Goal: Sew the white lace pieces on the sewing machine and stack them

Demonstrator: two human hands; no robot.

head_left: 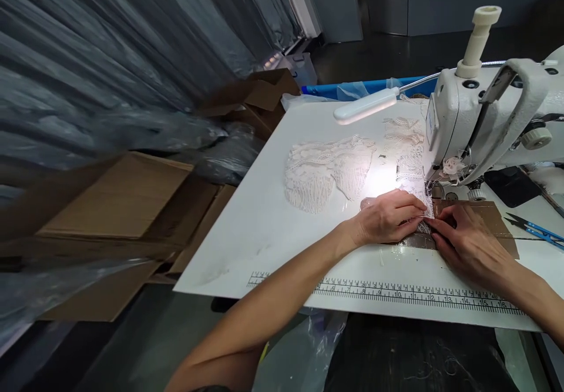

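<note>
White lace fabric [410, 191] runs under the needle area of a white sewing machine [449, 119]. My left hand [392, 217] pinches the lace near its front edge, fingers closed together. Just right of it, my right hand [462, 236] grips the same edge between thumb and fingertips, close to the presser foot. The fingertips of both hands almost meet. Beneath them lies a brown taped patch [496, 221] on the table. More lace pieces [328, 171] are spread flat to the left of the machine.
A lit lamp [366, 105] on a flexible neck hangs over the white table [247, 233]. Blue thread snips [535, 228] lie at the right. A printed ruler [396, 292] follows the front edge. Open cardboard boxes [118, 198] stand left of the table.
</note>
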